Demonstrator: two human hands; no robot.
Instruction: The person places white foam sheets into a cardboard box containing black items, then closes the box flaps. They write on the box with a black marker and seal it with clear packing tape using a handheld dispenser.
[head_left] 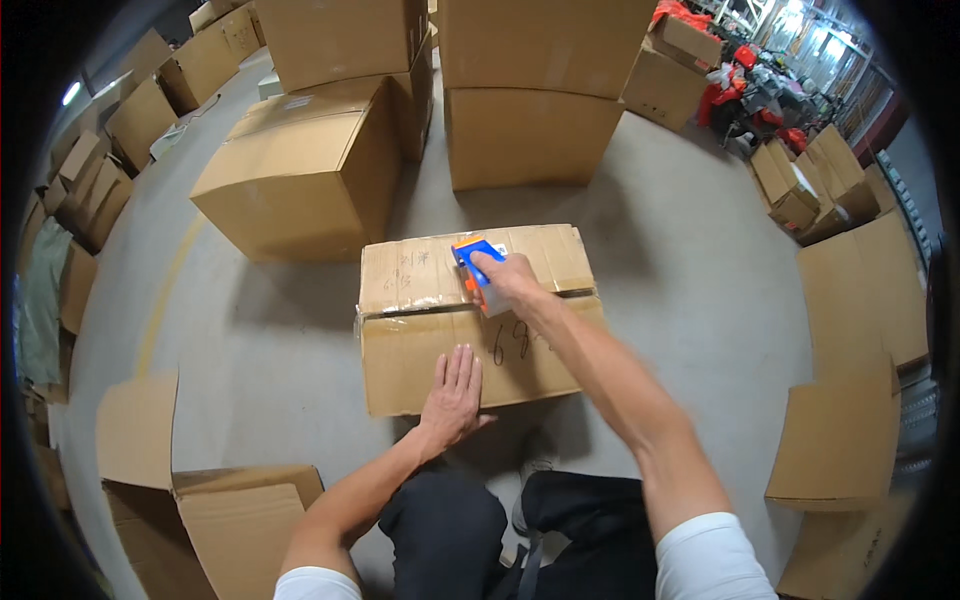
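Observation:
A brown cardboard box (412, 362) sits on the floor before my knees, its two top flaps folded in with a dark gap along the seam. Clear tape (408, 309) shines over the left part of that seam. My right hand (518, 280) grips a blue and orange tape dispenser (474, 250), held at the seam near the middle of the box. Flat on the near flap, fingers outstretched, lies my left hand (457, 390). Handwritten dark marks show on both flaps. The dispenser's underside is partly hidden by my right hand.
Beyond the box stand a large closed carton (280, 180) and stacked cartons (530, 140). An opened carton (240, 530) is at the lower left. More cardboard (840, 430) lines the right side, and flattened boxes lean along the left. Red and dark items (760, 100) are heaped at the far right.

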